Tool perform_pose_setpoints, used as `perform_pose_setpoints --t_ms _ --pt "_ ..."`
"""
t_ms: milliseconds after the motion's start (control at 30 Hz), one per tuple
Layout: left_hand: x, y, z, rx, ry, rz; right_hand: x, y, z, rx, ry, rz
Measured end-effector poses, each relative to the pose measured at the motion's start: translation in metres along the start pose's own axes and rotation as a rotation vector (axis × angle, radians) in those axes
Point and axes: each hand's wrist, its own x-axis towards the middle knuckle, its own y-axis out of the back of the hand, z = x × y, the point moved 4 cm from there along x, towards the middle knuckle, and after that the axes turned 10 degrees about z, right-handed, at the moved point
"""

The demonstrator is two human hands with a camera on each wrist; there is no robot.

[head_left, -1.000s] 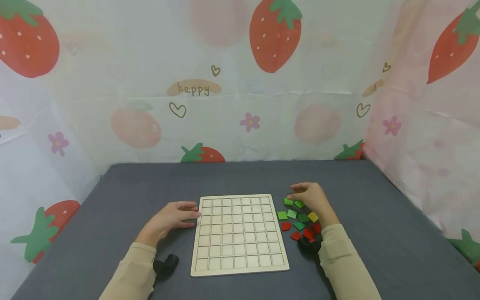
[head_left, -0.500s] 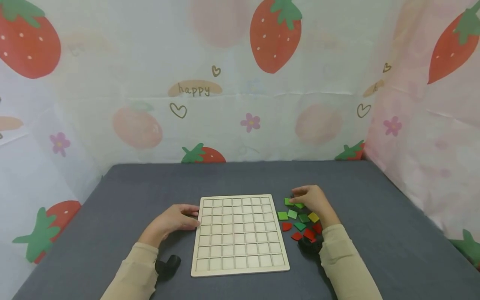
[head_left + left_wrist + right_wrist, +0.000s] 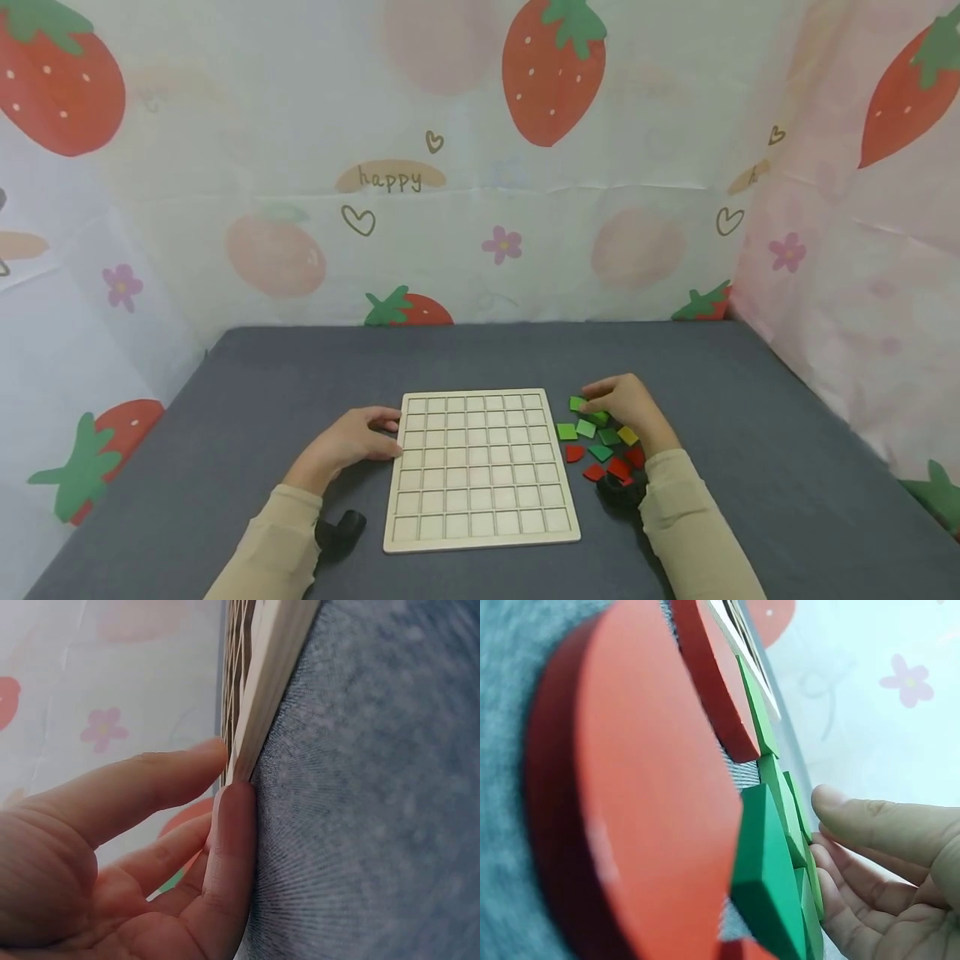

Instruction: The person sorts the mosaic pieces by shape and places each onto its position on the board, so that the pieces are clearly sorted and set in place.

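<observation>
A pale wooden grid board (image 3: 483, 471) lies flat on the dark table. At its left edge, my left hand (image 3: 354, 442) pinches the rim; in the left wrist view the thumb (image 3: 184, 772) is at the top edge and a finger (image 3: 236, 825) at the side. My right hand (image 3: 626, 404) is over the far end of a cluster of small coloured pieces. Its fingers touch a light green tile (image 3: 600, 418), partly hidden under them. Another light green tile (image 3: 576, 403) is beside the thumb. In the right wrist view, the thumb (image 3: 862, 814) stands apart from the fingers.
Several green tiles (image 3: 585, 429), a yellow tile (image 3: 627, 435) and several red curved pieces (image 3: 574, 453) lie right of the board. Black wrist straps (image 3: 341, 533) show by the sleeves. A strawberry-print cloth (image 3: 480, 250) stands behind the table.
My right hand has come slightly nearer, and the light green tile under its fingers has shifted a little the same way. My left hand has moved right and closed on the board's edge.
</observation>
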Motion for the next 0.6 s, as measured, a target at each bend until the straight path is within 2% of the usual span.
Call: perform_pose_setpoints --t_ms 233,367,600 --pt "-0.0013 -0.0014 0.0021 0.025 0.012 0.031 0.0003 0.0000 0.0006 0.005 0.008 -0.014" --pt "-0.0026 -0.0016 0.0039 0.034 -0.003 0.035 0.0009 -0.0009 0.0010 0.002 0.005 -0.010" --pt "-0.0032 -0.0016 0.0059 0.058 -0.004 0.044 -0.0010 -0.0020 -0.0036 -0.052 -0.012 0.011"
